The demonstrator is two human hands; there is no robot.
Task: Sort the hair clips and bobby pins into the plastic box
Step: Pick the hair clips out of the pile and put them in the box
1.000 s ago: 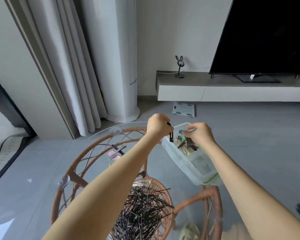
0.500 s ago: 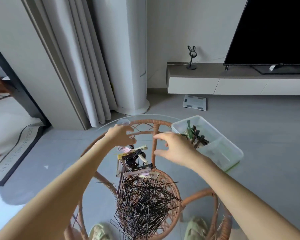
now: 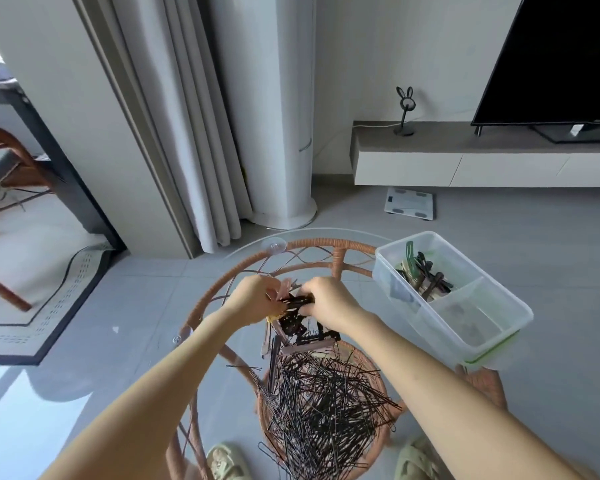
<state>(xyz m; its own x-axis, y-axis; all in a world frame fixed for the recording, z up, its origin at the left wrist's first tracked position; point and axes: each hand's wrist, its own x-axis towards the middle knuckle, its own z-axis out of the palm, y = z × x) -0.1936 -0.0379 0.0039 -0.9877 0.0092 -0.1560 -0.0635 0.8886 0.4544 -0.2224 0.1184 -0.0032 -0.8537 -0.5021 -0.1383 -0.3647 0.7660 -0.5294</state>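
A clear plastic box [image 3: 492,337] with a divider stands at the right edge of a round glass-topped rattan table [image 3: 329,242]. Its far compartment holds several hair clips [image 3: 423,275], one of them green; the near compartment looks almost empty. A big heap of black bobby pins [image 3: 323,403] lies on the glass close to me. Beyond it lies a small pile of hair clips [image 3: 297,327], black, pink and yellow. My left hand [image 3: 253,303] and my right hand [image 3: 329,304] meet over that pile, fingers closed on a black dotted clip [image 3: 297,302] between them.
A white column unit [image 3: 274,133] and grey curtains stand beyond the table. A low TV bench [image 3: 482,157] with a dark screen runs along the right wall, a bathroom scale [image 3: 409,203] on the floor before it. A chair and rug are at the left. My slippered feet show under the glass.
Both hands have left the plastic box and moved left and toward me, to the clip pile, where they have closed on a black clip. The view has tilted downward.
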